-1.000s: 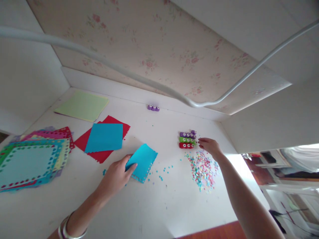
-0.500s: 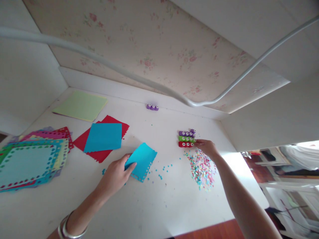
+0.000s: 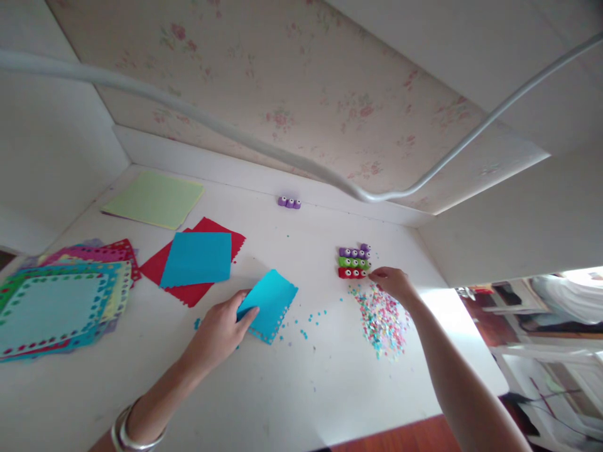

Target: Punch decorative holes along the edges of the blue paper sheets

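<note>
My left hand (image 3: pixel 221 326) pinches a bright blue sheet of paper (image 3: pixel 271 300) between thumb and fingers, tilted above the table. Small holes run along its right and lower edges. My right hand (image 3: pixel 391 281) reaches to the right end of a cluster of small craft punches. Its fingertips are pinched at the end of the red row of punches (image 3: pixel 351 273); the punch there is mostly hidden by them. Green punches (image 3: pixel 351 262) and purple punches (image 3: pixel 351 252) stand in rows just behind.
Punched-out confetti (image 3: pixel 384 323) lies heaped below my right hand. Three purple punches (image 3: pixel 289 203) stand near the wall. Red paper (image 3: pixel 188 295) lies under a blue sheet (image 3: pixel 198 258), with pale green paper (image 3: pixel 153 199) behind. Hole-edged sheets (image 3: pixel 56 307) are piled left. A white cable (image 3: pixel 282 150) crosses above.
My right hand has shifted slightly down, from beside the end of the green row to the end of the red row. My left hand keeps the blue sheet in nearly the same place.
</note>
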The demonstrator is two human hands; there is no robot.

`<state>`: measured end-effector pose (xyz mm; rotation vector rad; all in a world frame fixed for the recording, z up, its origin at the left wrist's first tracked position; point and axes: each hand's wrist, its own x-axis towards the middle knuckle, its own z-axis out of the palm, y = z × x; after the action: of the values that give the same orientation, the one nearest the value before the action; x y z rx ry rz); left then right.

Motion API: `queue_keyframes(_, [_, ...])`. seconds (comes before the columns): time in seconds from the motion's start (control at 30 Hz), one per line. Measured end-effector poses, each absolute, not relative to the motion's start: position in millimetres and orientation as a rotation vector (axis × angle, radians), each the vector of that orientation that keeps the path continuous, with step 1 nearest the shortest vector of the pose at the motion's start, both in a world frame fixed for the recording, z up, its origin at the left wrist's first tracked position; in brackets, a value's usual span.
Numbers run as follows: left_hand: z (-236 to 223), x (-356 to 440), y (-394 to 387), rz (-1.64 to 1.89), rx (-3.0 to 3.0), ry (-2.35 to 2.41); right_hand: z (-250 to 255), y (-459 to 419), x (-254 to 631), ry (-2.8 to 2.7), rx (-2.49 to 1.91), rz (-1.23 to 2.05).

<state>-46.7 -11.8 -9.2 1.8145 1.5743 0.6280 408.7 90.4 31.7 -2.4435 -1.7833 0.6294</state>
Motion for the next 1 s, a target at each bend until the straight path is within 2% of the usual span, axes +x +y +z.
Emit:
queue_keyframes(0.2, [-7,-46,-12,0.628,1.791,1.583,46,64,363,-1.974,-2.311,0.943])
queue_keyframes(0.37, [-8,-47,-12,0.617,1.792,1.578,46,58,325,-2.162,-2.124,0.935])
queue_keyframes(0.8, [-2,-46,-13,0.584,1.706,1.539,38,67,324,-2.126,-2.116,0.928])
queue_keyframes(1.0, [-1,-47,-12,0.634,1.669,1.565,36,88,289,-2.137,-1.937,0.826])
